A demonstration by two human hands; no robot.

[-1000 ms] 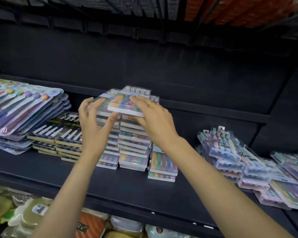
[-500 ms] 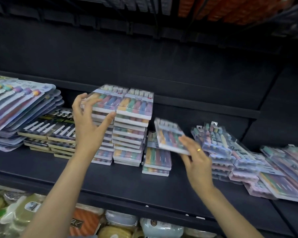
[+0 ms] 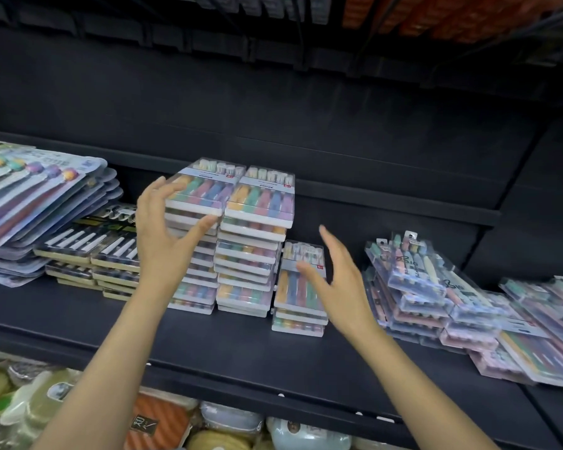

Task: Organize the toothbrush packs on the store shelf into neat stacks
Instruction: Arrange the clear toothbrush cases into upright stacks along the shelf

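Two tall stacks of clear plastic toothbrush packs are seen side by side on the black metal shelf, a short stack just right. The left stack is touched by the left hand, fingers spread; the right hand is held released over the short stack.

Dim black store shelving

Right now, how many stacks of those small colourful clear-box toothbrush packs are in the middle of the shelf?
3: a tall left stack by the left hand, a tall middle stack, and a short right stack before the right hand.
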